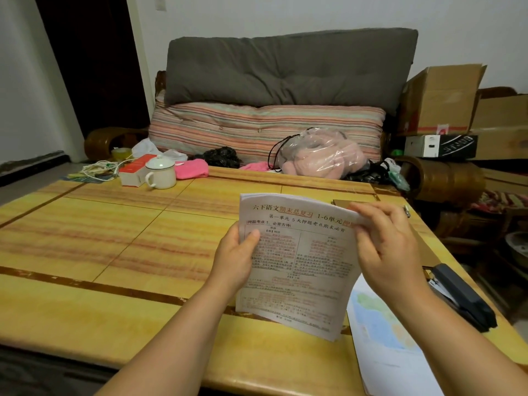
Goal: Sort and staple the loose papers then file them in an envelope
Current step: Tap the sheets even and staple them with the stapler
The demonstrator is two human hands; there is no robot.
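Both hands hold a stack of printed papers (297, 267) upright over the near right part of the yellow table (114, 238), its bottom edge down at the tabletop. The left hand (237, 255) grips the stack's left edge, thumb curled over the front page. The right hand (391, 247) pinches the top right corner, fingers bent round it — it looks as if the sheets are being squared up or leafed through, though which one I cannot tell.

Judging by this, the task is at its early sorting stage. More sheets, the top one a map page (383, 332), lie flat on the table just right of the held stack, not yet gathered in. The black stapler (463, 298) sits untouched near the right edge, so stapling seems not yet done; no staple shows on the stack. A brown flat thing (343, 202) lies behind the stack on the far side — possibly the envelope, but too little of it shows. Filing is left to do.
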